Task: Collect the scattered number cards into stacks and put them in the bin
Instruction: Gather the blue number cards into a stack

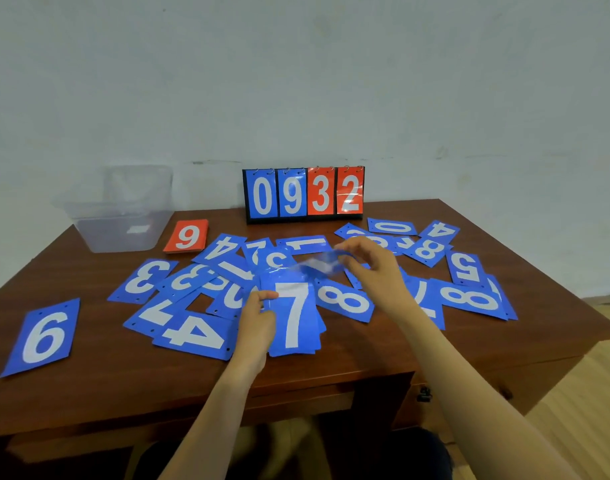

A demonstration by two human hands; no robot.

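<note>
Several blue number cards lie scattered over the brown table point(89, 386). My left hand point(257, 323) grips a stack of blue cards point(293, 320) with a white 7 on top, held just above the table's middle. My right hand point(373, 268) pinches one blurred blue card point(317, 265) over the far end of that stack. A lone blue 6 card point(44, 337) lies at the near left. A red stack topped by a 9 point(187, 236) sits beside the clear plastic bin point(120, 216) at the far left corner.
A flip scoreboard point(303, 195) reading 0932 stands at the table's back edge against the wall. Blue cards point(470, 296) reach close to the right edge. Wooden floor shows to the right of the table.
</note>
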